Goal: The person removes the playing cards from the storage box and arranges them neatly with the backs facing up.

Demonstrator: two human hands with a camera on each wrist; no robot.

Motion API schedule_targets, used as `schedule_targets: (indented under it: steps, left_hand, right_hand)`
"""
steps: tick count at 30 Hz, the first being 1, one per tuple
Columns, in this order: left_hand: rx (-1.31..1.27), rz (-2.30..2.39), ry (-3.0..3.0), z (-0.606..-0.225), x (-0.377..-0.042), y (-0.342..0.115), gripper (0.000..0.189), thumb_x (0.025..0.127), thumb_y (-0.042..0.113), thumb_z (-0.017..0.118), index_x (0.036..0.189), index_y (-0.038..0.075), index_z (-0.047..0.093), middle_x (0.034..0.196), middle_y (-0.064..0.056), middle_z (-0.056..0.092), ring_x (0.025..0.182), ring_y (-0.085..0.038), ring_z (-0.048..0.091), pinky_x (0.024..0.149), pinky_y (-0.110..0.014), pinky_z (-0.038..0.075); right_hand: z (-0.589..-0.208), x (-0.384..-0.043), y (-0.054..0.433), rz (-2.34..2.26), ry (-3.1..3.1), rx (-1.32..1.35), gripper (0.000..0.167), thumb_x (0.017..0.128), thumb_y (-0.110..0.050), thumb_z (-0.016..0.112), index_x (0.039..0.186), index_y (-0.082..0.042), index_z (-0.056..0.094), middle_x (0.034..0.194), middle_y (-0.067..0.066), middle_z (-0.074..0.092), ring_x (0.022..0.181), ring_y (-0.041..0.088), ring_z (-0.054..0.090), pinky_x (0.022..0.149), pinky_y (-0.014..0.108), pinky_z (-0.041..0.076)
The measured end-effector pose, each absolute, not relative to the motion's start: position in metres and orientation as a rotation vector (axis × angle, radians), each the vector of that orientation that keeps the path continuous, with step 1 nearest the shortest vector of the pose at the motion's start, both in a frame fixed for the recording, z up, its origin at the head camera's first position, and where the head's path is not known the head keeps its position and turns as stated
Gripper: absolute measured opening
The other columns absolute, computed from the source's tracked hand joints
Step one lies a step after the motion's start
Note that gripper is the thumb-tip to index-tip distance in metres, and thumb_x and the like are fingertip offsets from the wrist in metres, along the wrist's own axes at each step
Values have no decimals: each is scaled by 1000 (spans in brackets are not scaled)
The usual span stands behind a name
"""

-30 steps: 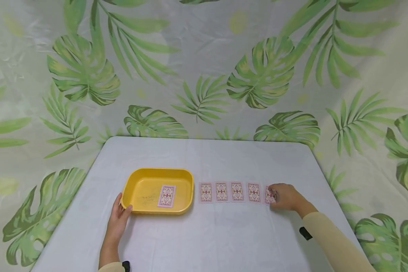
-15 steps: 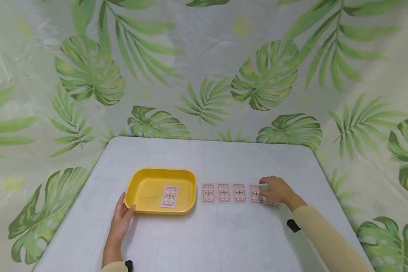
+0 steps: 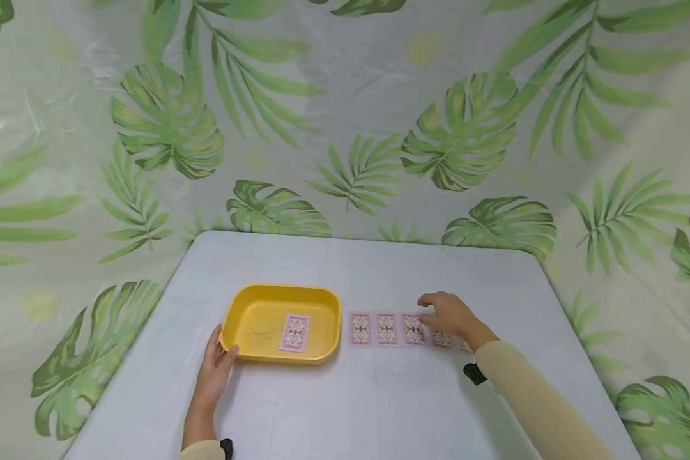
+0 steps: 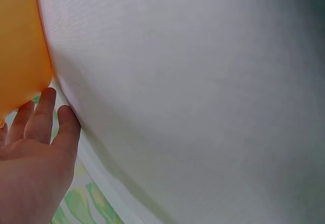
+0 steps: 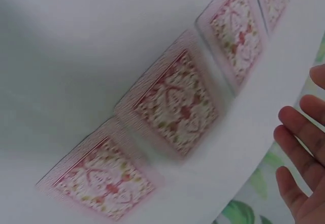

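My left hand (image 3: 211, 374) holds the near left corner of a shallow yellow tray (image 3: 332, 342); the thumb lies at its front rim and the fingers at its outer side. In the left wrist view, fingertips touch the tray's wall (image 4: 23, 46). One playing card (image 3: 294, 333), patterned back up, lies inside the tray. To its right, several more playing cards (image 3: 360, 329) lie back up in a row on the table. My right hand (image 3: 450, 314) hovers over the row with fingers spread, partly hiding the cards at the right end. In the right wrist view, its fingers (image 5: 299, 127) hold nothing.
A white-covered table (image 3: 345, 409) bears the tray and cards. Behind it and at both sides hangs a leaf-printed sheet (image 3: 356, 115). The cards in the row lie side by side with narrow gaps.
My right hand has left the rightmost card and moved left along the row, its fingers opening out. My left hand stays at the tray. The head view has shifted slightly.
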State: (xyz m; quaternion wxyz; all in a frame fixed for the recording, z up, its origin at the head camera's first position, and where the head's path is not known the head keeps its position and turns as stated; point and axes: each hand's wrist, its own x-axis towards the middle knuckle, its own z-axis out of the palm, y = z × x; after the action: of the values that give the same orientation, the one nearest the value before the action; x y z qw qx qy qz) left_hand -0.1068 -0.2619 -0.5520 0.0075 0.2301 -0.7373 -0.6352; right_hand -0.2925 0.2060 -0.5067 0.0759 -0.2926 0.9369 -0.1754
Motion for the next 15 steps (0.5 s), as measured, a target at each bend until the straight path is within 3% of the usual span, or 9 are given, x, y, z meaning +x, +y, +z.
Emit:
schedule_targets:
  steps: [15]
  left_hand:
    - [642, -1960, -2286, -555, -107, -263, 75, 102, 23, 53, 159, 23, 4, 160, -20, 12, 145, -39, 17, 115, -49, 22]
  right_hand:
    - [-494, -295, 145, -524, 2789, -977, 36, 87, -19, 69, 118, -1, 66, 112, 12, 67, 107, 33, 61, 93, 50, 48]
